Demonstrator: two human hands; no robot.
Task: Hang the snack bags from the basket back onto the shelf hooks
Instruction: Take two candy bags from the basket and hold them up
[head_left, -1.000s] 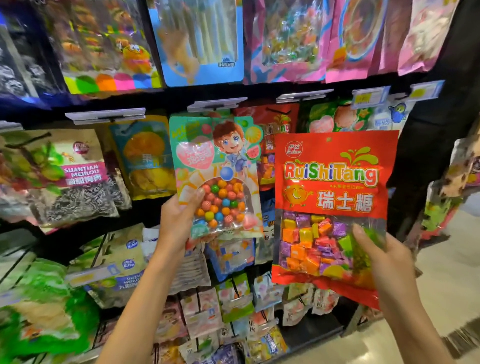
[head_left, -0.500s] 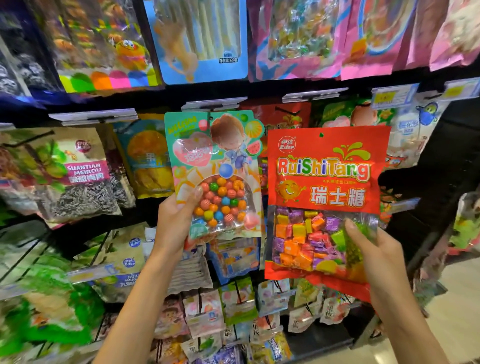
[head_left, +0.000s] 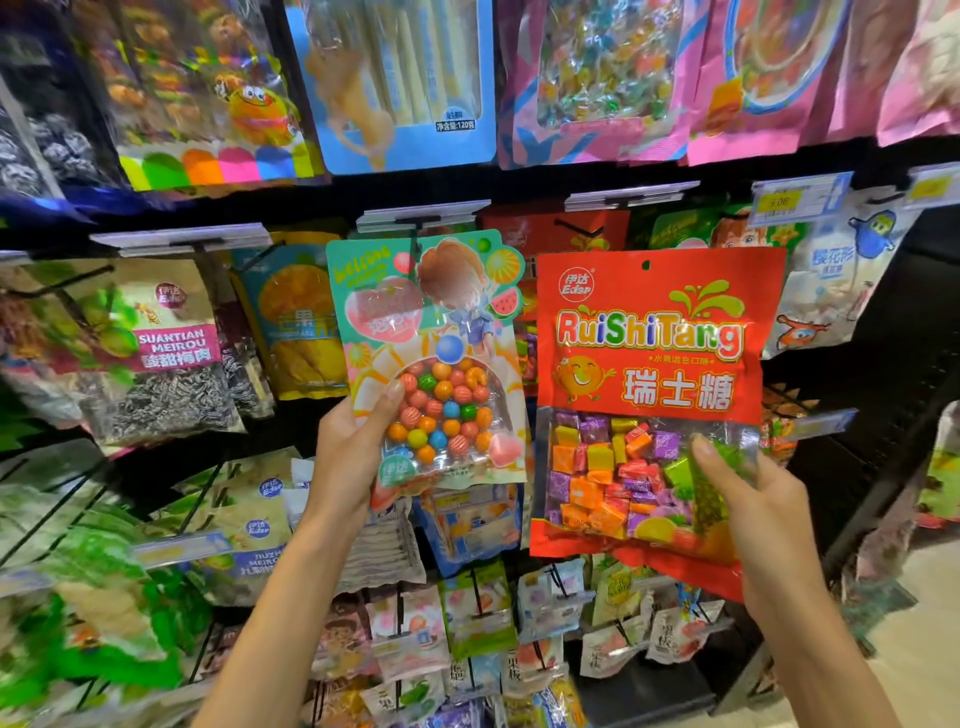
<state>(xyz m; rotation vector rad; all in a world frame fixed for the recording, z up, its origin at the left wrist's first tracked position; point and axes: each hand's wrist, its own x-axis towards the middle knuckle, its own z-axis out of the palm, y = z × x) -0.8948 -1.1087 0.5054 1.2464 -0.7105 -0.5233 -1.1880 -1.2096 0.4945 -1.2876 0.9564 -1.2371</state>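
My left hand (head_left: 353, 457) grips the lower left corner of a pastel bag of round coloured candies (head_left: 431, 358) with a cartoon child on it, held upright against the middle shelf row just under a hook's price rail (head_left: 423, 215). My right hand (head_left: 748, 504) holds the lower right of a red "RuiShiTang" bag of square fruit candies (head_left: 654, 364), thumb on its clear window. The red bag's hang hole (head_left: 645, 265) sits below another rail (head_left: 631, 193). Both bags are side by side, almost touching. No basket is in view.
Rows of hanging snack bags fill the shelf: a sunflower seed bag (head_left: 150, 358) and a mango bag (head_left: 296, 322) to the left, pink and blue bags above, small packets below. A yellow price tag (head_left: 795, 197) hangs upper right. The shelf ends at the right; floor shows there.
Both bags have risen a little and shifted left in view. The red bag has moved closer to the pastel bag. The grips are unchanged.
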